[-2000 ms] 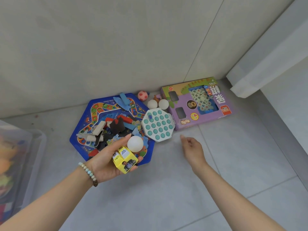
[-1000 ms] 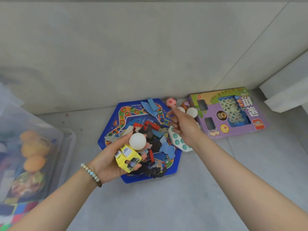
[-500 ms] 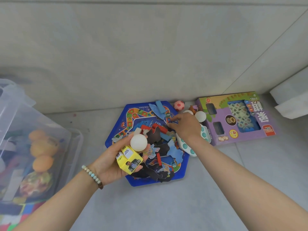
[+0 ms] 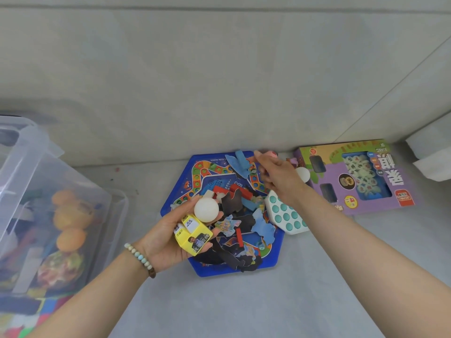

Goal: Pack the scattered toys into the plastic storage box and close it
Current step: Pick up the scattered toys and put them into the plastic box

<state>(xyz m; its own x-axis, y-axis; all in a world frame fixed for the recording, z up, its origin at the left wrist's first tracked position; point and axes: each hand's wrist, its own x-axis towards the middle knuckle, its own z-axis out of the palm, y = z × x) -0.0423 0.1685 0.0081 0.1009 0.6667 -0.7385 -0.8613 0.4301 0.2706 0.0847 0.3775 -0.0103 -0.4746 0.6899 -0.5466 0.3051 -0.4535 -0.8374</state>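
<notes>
My left hand [image 4: 168, 240] lies palm up, shut on a white ball [image 4: 206, 210] and a yellow printed cube [image 4: 192, 234]. My right hand [image 4: 278, 178] reaches over the toys by the wall, its curled fingers next to a pink ball [image 4: 271, 153]; what lies under the palm is hidden. A second white ball [image 4: 303, 174] sits just right of that hand. A blue hexagonal game board [image 4: 219, 268] carries several loose puzzle pieces [image 4: 234, 206]. A white pop toy with teal bubbles [image 4: 285, 217] rests at its right edge. The clear plastic storage box [image 4: 117, 203] stands at the left with orange balls [image 4: 70, 239] inside.
A purple boxed tile game [image 4: 366, 191] lies on the floor by the wall at the right. White fabric [image 4: 429, 164] hangs at the far right. A colourful mat [image 4: 22, 325] shows under the storage box. The wall [image 4: 219, 81] runs close behind the toys.
My right hand has moved from the bare floor up over the pop toy to the balls by the wall. The view has shifted, bringing the storage box further in. My left hand keeps its load.
</notes>
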